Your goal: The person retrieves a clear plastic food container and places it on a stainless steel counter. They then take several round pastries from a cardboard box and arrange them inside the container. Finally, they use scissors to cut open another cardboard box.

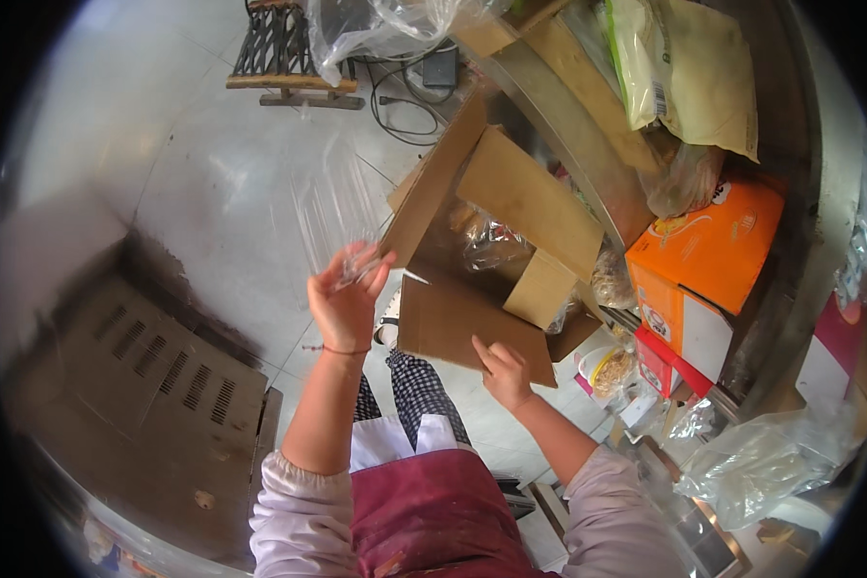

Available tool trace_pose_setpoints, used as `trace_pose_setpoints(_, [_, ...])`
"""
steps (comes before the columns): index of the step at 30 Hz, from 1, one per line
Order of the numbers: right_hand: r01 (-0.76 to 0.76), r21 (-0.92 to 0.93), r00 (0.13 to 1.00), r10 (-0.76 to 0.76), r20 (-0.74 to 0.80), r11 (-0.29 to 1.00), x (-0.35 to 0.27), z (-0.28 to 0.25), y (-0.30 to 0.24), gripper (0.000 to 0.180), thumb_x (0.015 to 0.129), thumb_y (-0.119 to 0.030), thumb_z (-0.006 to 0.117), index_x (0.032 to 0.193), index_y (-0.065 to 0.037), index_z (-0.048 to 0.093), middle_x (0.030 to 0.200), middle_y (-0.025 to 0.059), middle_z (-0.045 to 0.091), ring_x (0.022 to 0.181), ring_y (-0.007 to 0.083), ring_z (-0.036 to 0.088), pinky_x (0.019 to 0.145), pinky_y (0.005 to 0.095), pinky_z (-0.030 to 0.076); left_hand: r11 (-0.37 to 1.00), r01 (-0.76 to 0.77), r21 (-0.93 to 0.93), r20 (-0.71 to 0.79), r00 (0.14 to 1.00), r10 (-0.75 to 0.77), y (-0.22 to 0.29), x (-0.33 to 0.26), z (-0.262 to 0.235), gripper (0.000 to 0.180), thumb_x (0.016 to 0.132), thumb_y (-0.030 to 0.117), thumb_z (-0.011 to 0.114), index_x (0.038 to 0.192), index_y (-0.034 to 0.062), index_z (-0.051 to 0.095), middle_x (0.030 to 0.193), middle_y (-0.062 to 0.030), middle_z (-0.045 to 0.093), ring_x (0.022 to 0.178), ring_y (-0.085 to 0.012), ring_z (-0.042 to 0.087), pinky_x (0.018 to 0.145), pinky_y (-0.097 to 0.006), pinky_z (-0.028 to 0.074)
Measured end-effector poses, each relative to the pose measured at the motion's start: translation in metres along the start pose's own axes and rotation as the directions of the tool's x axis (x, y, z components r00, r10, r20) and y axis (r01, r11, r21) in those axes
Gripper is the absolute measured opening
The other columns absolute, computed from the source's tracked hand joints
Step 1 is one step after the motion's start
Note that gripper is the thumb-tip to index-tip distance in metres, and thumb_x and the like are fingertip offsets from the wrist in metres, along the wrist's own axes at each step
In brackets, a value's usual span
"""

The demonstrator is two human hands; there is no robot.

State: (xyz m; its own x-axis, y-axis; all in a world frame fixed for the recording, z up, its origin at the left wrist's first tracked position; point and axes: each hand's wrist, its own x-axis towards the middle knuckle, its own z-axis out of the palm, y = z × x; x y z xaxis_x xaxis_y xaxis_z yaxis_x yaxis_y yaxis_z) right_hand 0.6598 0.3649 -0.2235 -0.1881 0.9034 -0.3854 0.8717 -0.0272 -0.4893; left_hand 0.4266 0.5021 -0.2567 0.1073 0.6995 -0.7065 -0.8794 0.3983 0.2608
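Pinching left hand (345, 297): clamped on clear plastic container (332, 207), near end (far edges faint).
Right hand (505, 374): by cardboard flap (443, 323); grip, cannot tell.

My left hand (345, 294) gripped a clear plastic container (335, 207) by its near end, holding it up beside an open cardboard box (467, 323). My right hand (505, 374) was over one of the box's flaps, forefinger extended and the other fingers loosely curled; I couldn't tell whether the fingertip touched. Crinkled clear wrapping (493, 241) lay inside the box. To my right sat an orange carton (711, 236), and to my left stood a slotted metal cabinet (130, 395). Beyond the container was a low stool (281, 53), near a black cable (387, 118).
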Motion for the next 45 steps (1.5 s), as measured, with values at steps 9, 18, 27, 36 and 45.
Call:
trace_pose_setpoints(9, [-0.406, 0.594, 0.913, 0.29, 0.286, 0.695, 0.038, 0.018, 0.051, 0.041, 0.089, -0.034, 0.05, 0.118, -0.005, 0.053, 0.091, 0.0075, 0.056, 0.086, 0.0165, 0.053, 0.075, 0.0283, 0.043, 0.989, 0.083, -0.124, 0.057, 0.995, -0.077, -0.023, 0.002, -0.023, 0.04, 0.081, 0.025, 0.042, 0.107, -0.0054, 0.047, 0.115, -0.026, 0.049, 0.112, -0.0401, 0.046, 0.096, -0.039, 0.04])
trace_pose_setpoints(18, [-0.304, 0.557, 0.706, 0.575, -0.413, 0.773, 0.12, -0.036, 0.105, 0.069, 0.074, -0.02, 0.07, 0.13, -0.006, 0.031, 0.121, 0.019, 0.047, 0.11, 0.0305, 0.047, 0.089, 0.0356, 0.039, 0.978, 0.207, -0.013, -0.015, 0.978, -0.208, -0.046, -0.004, -0.027, 0.037, 0.079, 0.033, 0.039, 0.104, 0.0087, 0.051, 0.121, -0.012, 0.05, 0.115, -0.0274, 0.044, 0.087, -0.032, 0.034])
trace_pose_setpoints(27, [-0.514, 0.012, 0.856, 0.513, 0.067, 0.857, 0.147, -0.01, 0.166, 0.052, 0.075, -0.017, 0.066, 0.12, -0.005, 0.044, 0.124, 0.014, 0.047, 0.112, 0.0283, 0.046, 0.091, 0.0357, 0.039, 0.986, 0.138, -0.093, 0.095, 0.987, -0.129, -0.048, -0.006, -0.023, 0.044, 0.082, 0.035, 0.039, 0.115, 0.0056, 0.048, 0.122, -0.0167, 0.049, 0.114, -0.034, 0.044, 0.095, -0.038, 0.036])
trace_pose_setpoints(36, [-0.564, -0.044, 0.744, 0.53, 0.407, 0.825, 0.165, 0.01, 0.148, 0.057, 0.077, -0.013, 0.053, 0.131, -0.004, 0.037, 0.132, 0.0173, 0.041, 0.121, 0.0297, 0.039, 0.099, 0.0359, 0.032, 0.965, 0.19, -0.183, 0.194, 0.969, -0.154, -0.034, -0.003, 0.002, 0.042, 0.083, 0.028, 0.041, 0.113, -0.0007, 0.049, 0.128, -0.0242, 0.042, 0.122, -0.0381, 0.036, 0.104, -0.039, 0.029])
trace_pose_setpoints(45, [0.35, 0.117, 0.762, -0.355, 0.541, 0.929, 0.099, -0.021, 0.026, 0.005, 0.063, -0.005, 0.058, 0.067, -0.003, 0.06, 0.106, 0.0125, 0.051, 0.105, 0.0311, 0.046, 0.082, 0.0389, 0.042, 0.942, 0.136, -0.307, 0.186, 0.979, -0.08, -0.027, 0.005, 0.009, 0.044, 0.081, 0.024, 0.045, 0.111, -0.0085, 0.045, 0.128, -0.0288, 0.038, 0.124, -0.0445, 0.029, 0.107, -0.043, 0.027])
